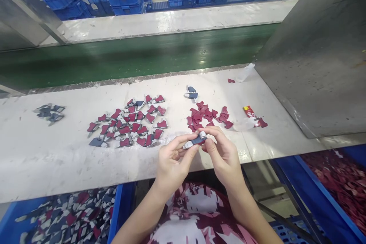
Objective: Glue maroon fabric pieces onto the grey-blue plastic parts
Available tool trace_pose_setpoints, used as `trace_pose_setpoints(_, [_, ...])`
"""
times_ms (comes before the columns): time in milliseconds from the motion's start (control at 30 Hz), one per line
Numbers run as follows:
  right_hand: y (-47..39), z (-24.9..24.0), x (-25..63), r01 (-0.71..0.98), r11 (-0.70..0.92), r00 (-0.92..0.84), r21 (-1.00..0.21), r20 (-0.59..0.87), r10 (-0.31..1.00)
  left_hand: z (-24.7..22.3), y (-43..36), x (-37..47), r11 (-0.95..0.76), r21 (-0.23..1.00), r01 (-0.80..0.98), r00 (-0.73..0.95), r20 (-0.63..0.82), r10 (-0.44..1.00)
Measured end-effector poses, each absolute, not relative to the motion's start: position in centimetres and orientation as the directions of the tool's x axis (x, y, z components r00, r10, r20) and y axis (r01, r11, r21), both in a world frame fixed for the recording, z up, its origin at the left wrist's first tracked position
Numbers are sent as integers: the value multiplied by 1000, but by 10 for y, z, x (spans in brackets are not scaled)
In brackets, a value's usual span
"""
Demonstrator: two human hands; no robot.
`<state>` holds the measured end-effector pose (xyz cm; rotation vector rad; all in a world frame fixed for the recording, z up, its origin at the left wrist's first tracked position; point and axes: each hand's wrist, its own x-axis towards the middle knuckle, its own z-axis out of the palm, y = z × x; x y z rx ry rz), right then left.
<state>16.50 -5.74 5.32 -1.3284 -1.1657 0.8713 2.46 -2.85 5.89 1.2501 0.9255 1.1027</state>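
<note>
Between my two hands, just above the table's front part, is a small dark blue and light grey plastic part (196,142). My left hand (175,162) pinches its left end between thumb and fingers. My right hand (223,156) grips the right end, and a bit of dark red shows under its thumb. Just beyond my hands lies a loose pile of flat dark red pieces (203,115). To the left is a large group of grey parts with red faces (134,122). A few blue and grey parts (191,93) lie behind the red pile.
More blue-grey parts (50,113) lie far left. A red packet (250,113) and a clear plastic item (245,72) are at right. Behind runs a green conveyor belt (143,55). Blue bins of parts (71,217) and red pieces (340,183) stand below the table; a metal panel (320,53) rises right.
</note>
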Motion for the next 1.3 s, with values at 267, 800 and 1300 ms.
trace_pose_setpoints(267, [-58, 44, 151, 294, 138, 343, -946, 239, 908, 59, -30, 32, 30, 993, -118, 238, -1, 971])
trace_pose_setpoints(800, [-53, 45, 157, 2, 156, 214, -988, 153, 965, 54, -37, 25, -172, 985, 7, 211, 166, 963])
trace_pose_setpoints(1300, [-47, 37, 172, 382, 255, 193, -888, 347, 918, 48, -20, 19, -30, 999, 17, 199, 26, 980])
